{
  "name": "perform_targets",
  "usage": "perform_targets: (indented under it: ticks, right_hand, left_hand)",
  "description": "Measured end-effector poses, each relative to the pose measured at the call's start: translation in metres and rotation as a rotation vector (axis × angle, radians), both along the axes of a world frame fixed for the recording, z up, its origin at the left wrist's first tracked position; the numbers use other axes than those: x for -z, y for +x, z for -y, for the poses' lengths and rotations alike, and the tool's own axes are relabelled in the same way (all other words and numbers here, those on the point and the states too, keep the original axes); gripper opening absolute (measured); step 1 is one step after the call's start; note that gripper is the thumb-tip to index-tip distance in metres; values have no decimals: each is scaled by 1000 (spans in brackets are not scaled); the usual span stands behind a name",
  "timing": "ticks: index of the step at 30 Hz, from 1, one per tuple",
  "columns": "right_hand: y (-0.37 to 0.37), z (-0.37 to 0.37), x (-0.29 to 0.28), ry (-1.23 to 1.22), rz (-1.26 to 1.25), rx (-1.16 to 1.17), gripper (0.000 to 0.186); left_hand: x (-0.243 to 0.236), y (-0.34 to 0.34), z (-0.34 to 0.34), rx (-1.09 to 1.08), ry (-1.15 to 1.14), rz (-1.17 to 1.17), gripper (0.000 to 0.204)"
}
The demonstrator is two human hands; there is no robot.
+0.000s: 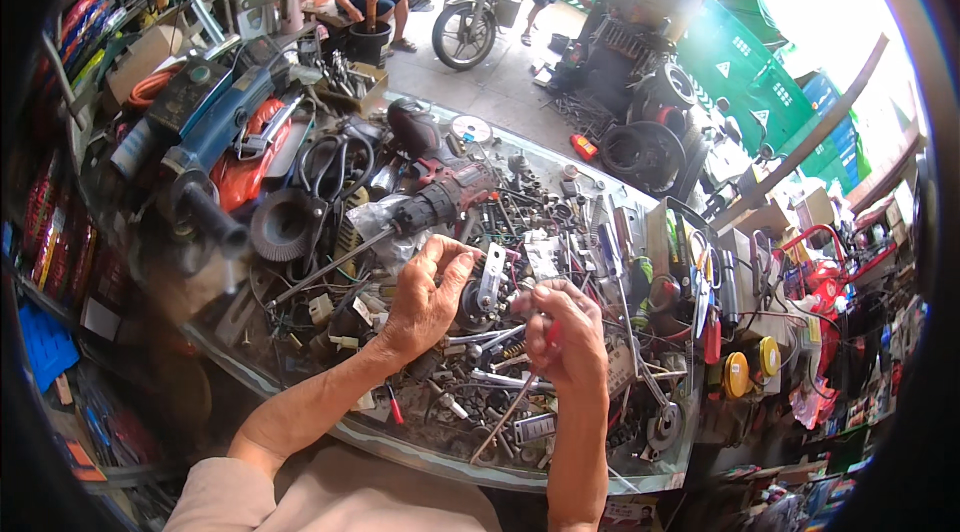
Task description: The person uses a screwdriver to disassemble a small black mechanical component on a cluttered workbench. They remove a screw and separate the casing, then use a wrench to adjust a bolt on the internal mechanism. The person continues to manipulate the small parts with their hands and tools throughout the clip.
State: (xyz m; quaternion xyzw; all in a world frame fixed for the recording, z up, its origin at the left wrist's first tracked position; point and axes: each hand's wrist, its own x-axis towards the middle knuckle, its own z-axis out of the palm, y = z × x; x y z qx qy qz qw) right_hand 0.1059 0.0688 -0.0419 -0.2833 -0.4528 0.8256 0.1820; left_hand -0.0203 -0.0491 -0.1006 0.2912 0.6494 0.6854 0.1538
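My left hand (424,298) is raised over the cluttered bench, thumb and forefinger pressed together. What is in that pinch, if anything, I cannot make out. Just right of it is a round black part (472,310) with a flat silver bracket (491,276) standing up from it, resembling a vehicle horn. Whether my left fingers touch it is hidden. On the other side of this part, my right hand (572,340) is curled around a screwdriver with a red handle (553,334). Its thin shaft (503,418) points down toward the bench's near edge.
Loose screws, sockets and small parts cover the glass-topped bench (400,440). A red and black power drill (445,194) lies beyond my left hand, an angle grinder (225,117) further left. Scissors (703,282) stand at the right. Two people and a motorcycle (467,27) are beyond.
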Motion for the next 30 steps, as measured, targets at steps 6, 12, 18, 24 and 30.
perform_targets:
  ticks: [6, 12, 18, 24, 30]
  right_hand:
    - [-7, -14, 20, 124, 99, -13, 18]
    - [-4, -15, 31, 3, 19, -24, 19]
    - [-3, -5, 18, 56, -8, 2, 20]
    - [-3, 0, 18, 127, 17, 41, 23]
    - [-1, 1, 19, 81, -9, 70, 25]
  left_hand:
    - [-10, -12, -18, 27, -194, -27, 19]
    - [0, -15, -21, 104, 1, 167, 19]
    - [-14, -14, -8, 186, 113, 442, 16]
    - [-8, -10, -7, 198, 160, 405, 17]
    - [-16, -4, -7, 184, 118, 392, 20]
